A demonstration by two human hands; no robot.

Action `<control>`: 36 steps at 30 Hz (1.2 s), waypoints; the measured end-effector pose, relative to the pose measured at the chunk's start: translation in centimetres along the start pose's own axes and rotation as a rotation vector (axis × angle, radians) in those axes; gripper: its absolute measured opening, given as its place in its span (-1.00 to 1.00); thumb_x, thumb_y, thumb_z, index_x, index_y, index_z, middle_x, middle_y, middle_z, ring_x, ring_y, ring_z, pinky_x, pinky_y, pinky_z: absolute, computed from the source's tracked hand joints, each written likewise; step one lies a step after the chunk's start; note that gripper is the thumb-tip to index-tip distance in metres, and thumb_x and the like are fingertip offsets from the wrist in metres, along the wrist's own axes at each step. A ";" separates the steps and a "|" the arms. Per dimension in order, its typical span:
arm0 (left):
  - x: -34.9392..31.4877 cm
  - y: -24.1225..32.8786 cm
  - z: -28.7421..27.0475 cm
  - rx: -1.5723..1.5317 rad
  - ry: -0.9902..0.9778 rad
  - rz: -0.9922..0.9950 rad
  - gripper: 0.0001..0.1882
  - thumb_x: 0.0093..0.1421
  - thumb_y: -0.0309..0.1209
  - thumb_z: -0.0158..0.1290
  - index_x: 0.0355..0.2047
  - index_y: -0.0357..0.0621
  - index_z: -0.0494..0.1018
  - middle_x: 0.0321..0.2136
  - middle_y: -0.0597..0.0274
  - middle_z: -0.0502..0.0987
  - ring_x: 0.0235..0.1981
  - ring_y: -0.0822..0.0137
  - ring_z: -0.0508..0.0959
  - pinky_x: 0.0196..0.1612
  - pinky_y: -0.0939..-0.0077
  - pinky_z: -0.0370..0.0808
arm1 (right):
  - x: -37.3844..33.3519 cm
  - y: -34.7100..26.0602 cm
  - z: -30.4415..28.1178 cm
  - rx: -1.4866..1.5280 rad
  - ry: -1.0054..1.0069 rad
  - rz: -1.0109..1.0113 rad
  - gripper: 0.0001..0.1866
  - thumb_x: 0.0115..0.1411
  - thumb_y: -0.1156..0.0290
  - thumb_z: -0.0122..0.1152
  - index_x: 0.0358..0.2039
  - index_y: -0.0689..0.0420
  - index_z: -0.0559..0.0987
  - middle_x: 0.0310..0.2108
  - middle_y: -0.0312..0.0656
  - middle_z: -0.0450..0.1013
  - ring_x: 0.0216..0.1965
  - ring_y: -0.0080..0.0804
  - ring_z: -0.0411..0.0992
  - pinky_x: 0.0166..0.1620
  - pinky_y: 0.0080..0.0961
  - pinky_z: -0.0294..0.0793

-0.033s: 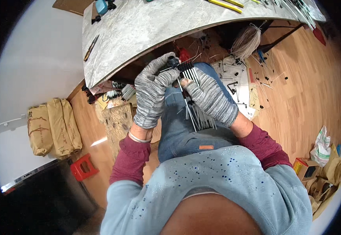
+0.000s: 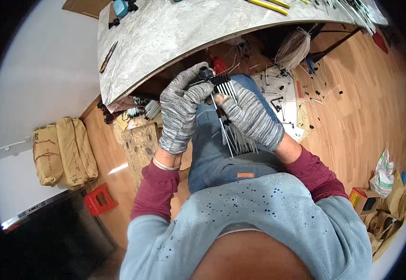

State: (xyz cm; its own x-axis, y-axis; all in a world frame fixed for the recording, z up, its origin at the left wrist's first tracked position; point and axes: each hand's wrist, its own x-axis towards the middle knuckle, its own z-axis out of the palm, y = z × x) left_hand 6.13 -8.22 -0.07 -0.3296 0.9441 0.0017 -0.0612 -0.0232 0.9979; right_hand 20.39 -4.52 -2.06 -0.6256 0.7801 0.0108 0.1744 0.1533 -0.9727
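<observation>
Pale blue, the shirt (image 2: 252, 198) lay nearest, with the jeans (image 2: 214, 161) between it and the table (image 2: 149, 39). Over the jeans, just short of the table's near edge, white rods (image 2: 229, 89) stood side by side, black ends toward the table, bare ends spreading away from it. The right hand (image 2: 249, 109), in a grey knit glove, wrapped the row below the black ends, its bare thumb tip pressed on top, probably to keep the rods flat and level. Beside them, also short of the table's edge, the left hand (image 2: 180, 109) seemed to pinch a ribbed black piece (image 2: 206, 73) between thumb and forefinger, likely kept close so that both hands could meet without reaching.

Both forearms slanted inward toward the table, elbows apart, hands turned to face each other. The left hand's other fingers were curled; how the right's lay under the rods could not be told.

Below the table's left corner stood a wooden stump (image 2: 140, 144); under its right half hung a bundle of strings (image 2: 297, 49). Farther off, left of the table, paper bags (image 2: 65, 151) leaned against the wall (image 2: 35, 84).
</observation>
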 end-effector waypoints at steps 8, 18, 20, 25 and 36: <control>-1.2 0.6 0.7 0.101 0.030 0.074 -0.67 -0.06 -0.55 -0.01 -0.21 -0.22 0.37 -0.39 0.27 0.44 -0.37 0.51 0.41 -0.33 0.70 0.38 | -0.3 -0.3 0.1 -0.054 0.037 -0.058 -0.74 0.09 0.29 -0.13 -0.36 0.25 0.33 -0.49 -0.01 0.31 -0.43 -0.13 0.29 -0.35 -0.40 0.28; -2.0 0.3 2.7 0.128 0.107 0.086 -0.66 -0.08 -0.56 0.04 -0.22 -0.24 0.35 -0.39 0.27 0.42 -0.40 0.54 0.40 -0.35 0.70 0.37 | -1.0 -1.4 1.2 -0.161 0.174 -0.024 -0.75 0.09 0.38 -0.11 -0.27 0.28 0.34 -0.38 -0.01 0.33 -0.36 -0.16 0.32 -0.27 -0.43 0.30; -1.8 0.2 2.6 0.092 0.147 0.105 -0.66 -0.09 -0.56 0.05 -0.22 -0.23 0.36 -0.40 0.27 0.42 -0.42 0.55 0.39 -0.36 0.70 0.37 | -1.6 -1.7 1.0 -0.164 0.233 0.047 -0.74 0.08 0.38 -0.10 -0.26 0.29 0.34 -0.36 0.03 0.33 -0.35 -0.12 0.33 -0.26 -0.42 0.31; -1.5 -0.2 1.9 -0.007 0.086 -0.002 -0.66 -0.08 -0.53 0.06 -0.22 -0.21 0.36 -0.39 0.30 0.42 -0.42 0.55 0.38 -0.34 0.70 0.36 | -1.3 -1.8 -0.3 -0.462 0.132 -0.258 -0.72 0.09 0.39 -0.10 -0.23 0.29 0.33 -0.30 0.09 0.31 -0.31 -0.08 0.33 -0.23 -0.39 0.33; -2.4 -0.7 1.2 -0.192 0.119 -0.015 -0.66 -0.03 -0.42 0.05 -0.20 -0.22 0.36 -0.34 0.30 0.42 -0.33 0.53 0.37 -0.24 0.69 0.31 | -1.3 -1.6 -0.6 -0.468 -0.059 -0.210 -0.71 0.06 0.49 -0.10 -0.16 0.24 0.33 -0.28 0.10 0.30 -0.24 -0.06 0.31 -0.14 -0.35 0.31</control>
State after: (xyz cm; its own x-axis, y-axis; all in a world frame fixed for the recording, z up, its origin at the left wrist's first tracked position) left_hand 8.11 -10.02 -0.73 -0.4353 0.8997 -0.0318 -0.2410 -0.0824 0.9670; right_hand 21.40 -5.39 -0.38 -0.7231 0.6699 0.1684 0.3534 0.5682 -0.7431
